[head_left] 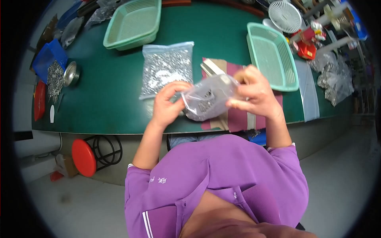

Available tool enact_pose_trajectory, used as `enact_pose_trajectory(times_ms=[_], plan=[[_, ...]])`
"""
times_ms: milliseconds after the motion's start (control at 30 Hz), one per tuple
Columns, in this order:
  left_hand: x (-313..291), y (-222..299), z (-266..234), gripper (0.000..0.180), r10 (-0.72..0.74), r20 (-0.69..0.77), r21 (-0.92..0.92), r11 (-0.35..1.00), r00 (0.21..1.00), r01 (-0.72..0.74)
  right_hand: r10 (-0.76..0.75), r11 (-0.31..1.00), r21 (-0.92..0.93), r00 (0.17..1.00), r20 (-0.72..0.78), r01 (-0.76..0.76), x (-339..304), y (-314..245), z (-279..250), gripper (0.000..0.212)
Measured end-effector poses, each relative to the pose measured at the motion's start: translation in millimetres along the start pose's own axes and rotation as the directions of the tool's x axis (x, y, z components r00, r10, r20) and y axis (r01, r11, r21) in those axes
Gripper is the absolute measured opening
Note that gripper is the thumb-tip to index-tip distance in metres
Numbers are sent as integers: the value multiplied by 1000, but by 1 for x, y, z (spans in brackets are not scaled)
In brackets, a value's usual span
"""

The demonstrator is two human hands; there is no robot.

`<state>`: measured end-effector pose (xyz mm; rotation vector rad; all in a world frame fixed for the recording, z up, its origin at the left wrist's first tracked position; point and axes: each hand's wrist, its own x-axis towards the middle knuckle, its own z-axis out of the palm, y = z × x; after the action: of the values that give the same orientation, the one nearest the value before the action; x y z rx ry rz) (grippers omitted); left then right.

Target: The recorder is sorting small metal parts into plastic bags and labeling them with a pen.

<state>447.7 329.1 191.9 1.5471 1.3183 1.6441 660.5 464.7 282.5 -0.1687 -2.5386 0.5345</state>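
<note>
Between my hands, above the table's near edge, is a clear plastic bag (210, 97) with a small heap of dark metal parts in it. My left hand (170, 104) pinches the bag's left edge between thumb and fingers. At the other end my right hand (256, 92) grips the bag, its fingertips slightly blurred. Just beyond my left hand lies a full zip bag (168, 65) of small shiny metal pieces. A striped maroon and tan cloth (242, 117) lies partly hidden under the held bag, with a pale flat strip (213, 66) at its far end.
Stacked green baskets (133, 23) stand at the far left of the green table (107, 87), another green basket (274, 59) at the right. A blue bin (49, 57) spills metal parts beside a metal bowl (71, 74). Below the left edge stands a red stool (84, 157). Bagged parts (333, 79) lie far right.
</note>
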Motion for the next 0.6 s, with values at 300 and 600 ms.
enact_pose_trajectory(times_ms=[300, 600], plan=[[-33, 17, 20, 11, 86, -346, 17, 996, 934, -85, -71, 926, -378, 988, -138, 13, -3, -71, 24, 26], [-51, 19, -11, 18, 81, -323, 317, 948, 943, 27, -213, 925, -380, 816, -537, -9, -20, -71, 83, 8]])
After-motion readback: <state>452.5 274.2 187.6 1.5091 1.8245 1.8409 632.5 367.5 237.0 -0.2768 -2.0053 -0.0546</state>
